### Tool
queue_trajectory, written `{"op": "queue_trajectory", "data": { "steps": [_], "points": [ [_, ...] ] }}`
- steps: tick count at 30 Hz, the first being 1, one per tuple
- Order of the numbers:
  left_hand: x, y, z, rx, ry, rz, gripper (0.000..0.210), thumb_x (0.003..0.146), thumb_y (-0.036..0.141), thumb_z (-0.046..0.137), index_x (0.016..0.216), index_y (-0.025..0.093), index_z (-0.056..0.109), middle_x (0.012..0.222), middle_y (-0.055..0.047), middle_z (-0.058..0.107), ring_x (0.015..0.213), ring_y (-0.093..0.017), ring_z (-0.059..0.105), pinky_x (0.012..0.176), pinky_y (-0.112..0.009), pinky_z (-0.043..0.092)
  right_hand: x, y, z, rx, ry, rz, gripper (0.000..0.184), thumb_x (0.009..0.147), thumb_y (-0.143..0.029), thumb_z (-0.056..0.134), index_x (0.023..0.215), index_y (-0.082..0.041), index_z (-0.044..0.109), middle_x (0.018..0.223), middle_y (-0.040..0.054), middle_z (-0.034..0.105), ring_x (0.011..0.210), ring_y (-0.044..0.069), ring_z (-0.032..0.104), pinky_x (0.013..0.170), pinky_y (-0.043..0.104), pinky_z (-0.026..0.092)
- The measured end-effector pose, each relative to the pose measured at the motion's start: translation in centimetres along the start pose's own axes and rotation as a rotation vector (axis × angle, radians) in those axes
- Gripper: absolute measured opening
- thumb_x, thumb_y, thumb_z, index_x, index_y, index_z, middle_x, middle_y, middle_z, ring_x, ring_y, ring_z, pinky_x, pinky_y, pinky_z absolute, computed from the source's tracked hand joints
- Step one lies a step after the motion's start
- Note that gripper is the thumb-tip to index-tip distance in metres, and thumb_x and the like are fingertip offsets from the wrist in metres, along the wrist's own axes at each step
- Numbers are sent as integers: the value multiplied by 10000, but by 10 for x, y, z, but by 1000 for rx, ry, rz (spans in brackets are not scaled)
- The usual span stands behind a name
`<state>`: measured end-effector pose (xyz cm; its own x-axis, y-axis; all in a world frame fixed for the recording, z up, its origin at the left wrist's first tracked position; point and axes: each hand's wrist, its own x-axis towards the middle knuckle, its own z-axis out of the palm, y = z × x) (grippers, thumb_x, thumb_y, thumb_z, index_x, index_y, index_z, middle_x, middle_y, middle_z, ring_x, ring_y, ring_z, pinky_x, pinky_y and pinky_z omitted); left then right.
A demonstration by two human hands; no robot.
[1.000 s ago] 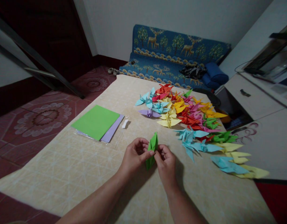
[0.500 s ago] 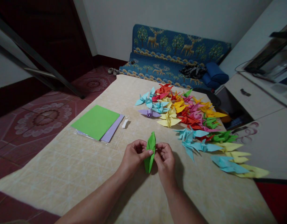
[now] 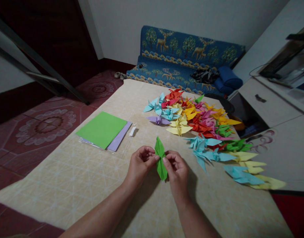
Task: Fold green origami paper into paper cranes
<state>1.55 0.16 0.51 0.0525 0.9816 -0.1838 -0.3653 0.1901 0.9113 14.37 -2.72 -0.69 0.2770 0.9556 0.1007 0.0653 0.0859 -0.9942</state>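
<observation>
A green origami crane, its two long wings pointing toward and away from me, is held just over the table between my hands. My left hand pinches its left side near the middle, thumb on top. On the opposite side my right hand grips it with thumb and fingers closed. The fingers hide part of the crane's middle. To the right lie many folded cranes, among them light blue ones, a purple one and a yellow one.
A stack of green paper over purple sheets in a clear wrapper lies left on the cloth-covered table. A small white slip is beside it. Beyond stand a blue patterned sofa and, at right, a white cabinet.
The green crane has turned and opened out flatter, showing its folded middle and both wings. My right thumb has come onto its top; both hands stay in nearly the same place.
</observation>
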Motion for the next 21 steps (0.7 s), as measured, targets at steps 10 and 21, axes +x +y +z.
{"op": "queue_trajectory", "data": {
  "steps": [10, 21],
  "points": [
    [-1, -2, -1, 18, -19, -20, 292, 628, 273, 835, 881, 166, 737, 821, -32, 707, 606, -126, 615, 517, -226, 449, 4, 1, -4, -65, 18, -81, 172, 796, -314, 665, 681, -194, 624, 824, 28, 535, 751, 164, 548, 620, 238, 440],
    [-1, -2, -2, 21, -22, -65, 249, 665, 288, 822, 810, 142, 683, 717, -21, 681, 582, -117, 606, 517, -215, 479, -1, 1, -1, 44, 6, 149, 240, 780, -418, 683, 749, -187, 624, 620, -14, 590, 545, 130, 537, 488, 212, 412]
  ]
}}
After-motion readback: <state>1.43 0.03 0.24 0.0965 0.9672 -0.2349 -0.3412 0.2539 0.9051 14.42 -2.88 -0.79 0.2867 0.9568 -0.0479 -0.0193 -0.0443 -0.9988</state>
